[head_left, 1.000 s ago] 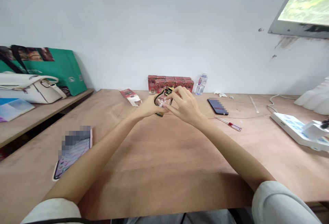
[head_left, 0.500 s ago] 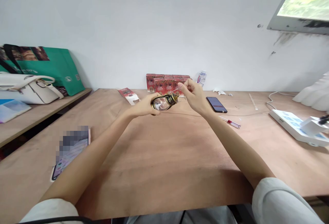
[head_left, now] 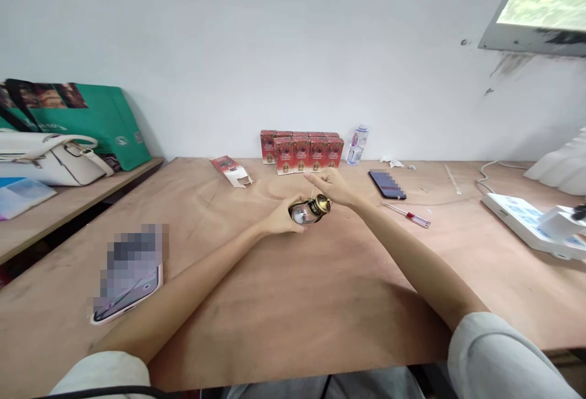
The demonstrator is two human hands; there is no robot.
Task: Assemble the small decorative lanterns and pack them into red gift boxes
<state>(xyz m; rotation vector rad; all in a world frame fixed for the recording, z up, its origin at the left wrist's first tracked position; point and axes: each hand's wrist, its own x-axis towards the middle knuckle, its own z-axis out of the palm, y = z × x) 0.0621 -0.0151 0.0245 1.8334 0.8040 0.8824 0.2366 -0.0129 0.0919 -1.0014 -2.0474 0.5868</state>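
A small lantern [head_left: 303, 214] with a clear glass body and a bronze-coloured frame and cap lies tilted on its side above the wooden table, its cap pointing right. My left hand [head_left: 279, 219] is closed around the base end of it. Just above the cap, my right hand [head_left: 333, 185] pinches a thin wire that runs down to the lantern. Most of that wire is hidden or too fine to follow.
Red boxes [head_left: 301, 156] stand at the back, with an opened red box [head_left: 232, 171] to their left and a clear bottle [head_left: 358, 144] to their right. A phone [head_left: 387, 184], a screwdriver [head_left: 406, 213] and a power strip [head_left: 526, 219] lie rightward; another phone [head_left: 132, 274] lies left.
Both hands and the lantern have come lower and the lantern has shifted right. My right hand is now closer to its cap, which has turned more toward me.
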